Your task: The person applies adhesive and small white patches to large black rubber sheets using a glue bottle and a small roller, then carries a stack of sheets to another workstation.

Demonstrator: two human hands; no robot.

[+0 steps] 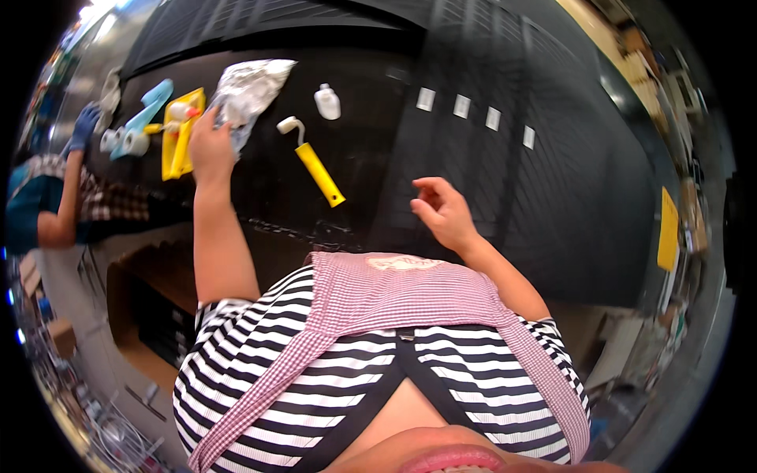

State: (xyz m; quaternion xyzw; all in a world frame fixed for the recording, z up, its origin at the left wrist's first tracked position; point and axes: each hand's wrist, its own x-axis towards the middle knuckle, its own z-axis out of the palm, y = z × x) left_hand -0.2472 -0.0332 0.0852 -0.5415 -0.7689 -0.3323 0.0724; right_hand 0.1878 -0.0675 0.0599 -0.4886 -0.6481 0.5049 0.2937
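Dark worktop (378, 158) is carrying a yellow-handled roller (314, 162) lying free while left hand (211, 146) is clenching a crumpled plastic sheet (248, 91), right hand (441, 211) hanging released; dragging the sheet is risking knocking the white bottle (327, 102).

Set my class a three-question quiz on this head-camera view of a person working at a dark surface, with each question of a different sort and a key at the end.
1. True or false: the left hand rests on the crumpled silvery sheet.
2. Which thing lies between the two hands? A) yellow-handled roller B) small white bottle C) yellow tray
3. Fill in: the right hand holds ____.

Key
1. True; its fingers touch the sheet's lower edge.
2. A.
3. Nothing; it hovers open above the dark surface.
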